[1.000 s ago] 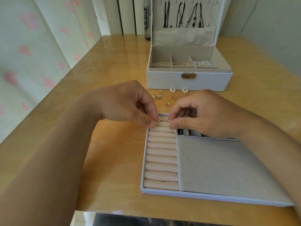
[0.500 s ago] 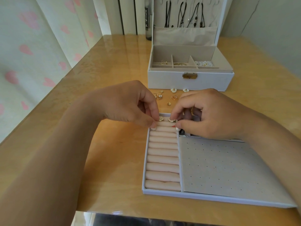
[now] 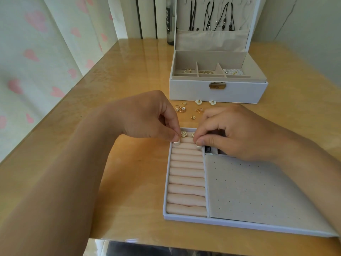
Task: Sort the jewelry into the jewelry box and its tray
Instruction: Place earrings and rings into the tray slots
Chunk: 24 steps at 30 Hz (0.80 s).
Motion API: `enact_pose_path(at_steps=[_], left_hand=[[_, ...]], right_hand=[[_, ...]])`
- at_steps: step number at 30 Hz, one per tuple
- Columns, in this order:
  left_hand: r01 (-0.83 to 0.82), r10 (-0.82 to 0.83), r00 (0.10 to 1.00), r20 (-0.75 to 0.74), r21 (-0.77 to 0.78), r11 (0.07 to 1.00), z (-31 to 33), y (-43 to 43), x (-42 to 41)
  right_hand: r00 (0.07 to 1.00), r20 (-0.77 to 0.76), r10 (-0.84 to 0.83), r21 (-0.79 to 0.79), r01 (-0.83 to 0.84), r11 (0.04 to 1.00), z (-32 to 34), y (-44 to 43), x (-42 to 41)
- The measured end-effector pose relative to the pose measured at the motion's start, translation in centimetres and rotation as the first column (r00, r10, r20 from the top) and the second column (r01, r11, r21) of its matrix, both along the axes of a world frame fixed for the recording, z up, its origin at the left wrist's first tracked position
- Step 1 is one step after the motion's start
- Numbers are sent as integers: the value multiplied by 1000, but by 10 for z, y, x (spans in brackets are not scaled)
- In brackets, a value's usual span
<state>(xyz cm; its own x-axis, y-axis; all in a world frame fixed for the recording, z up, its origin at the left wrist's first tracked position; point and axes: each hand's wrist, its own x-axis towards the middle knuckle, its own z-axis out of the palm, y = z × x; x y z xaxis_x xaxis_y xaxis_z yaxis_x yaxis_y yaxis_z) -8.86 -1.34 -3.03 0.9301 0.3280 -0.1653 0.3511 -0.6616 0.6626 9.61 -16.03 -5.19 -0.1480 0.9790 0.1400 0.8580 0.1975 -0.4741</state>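
The white tray (image 3: 184, 218) lies near the table's front edge, with pink ring rolls (image 3: 186, 182) on its left and a grey perforated panel (image 3: 254, 191) on its right. A white flower ring (image 3: 183, 133) sits in the top slot of the rolls. My left hand (image 3: 145, 119) pinches at the flower ring's left side with thumb and forefinger. My right hand (image 3: 239, 132) pinches a small gold ring (image 3: 193, 134) just right of it, mostly hidden by the fingertips. The open white jewelry box (image 3: 217, 93) stands behind.
Loose gold pieces (image 3: 180, 108) and two white flower earrings (image 3: 199, 102) lie on the wooden table between tray and box. Black cord necklaces (image 3: 212, 13) hang in the box lid. A dark bottle (image 3: 170, 24) stands behind the box. The table's left edge meets a curtain.
My right hand's fingertips have come down over the gold ring beside the flower ring, covering most of it. My left hand has stayed at the top left of the rolls.
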Motion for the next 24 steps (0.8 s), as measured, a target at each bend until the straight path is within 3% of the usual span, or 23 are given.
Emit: enact_pose_path(at_steps=[24], left_hand=[[-5, 5, 1000, 11, 24, 1000, -1, -4, 2]], right_hand=[[998, -46, -38, -12, 37, 999, 4, -3, -3]])
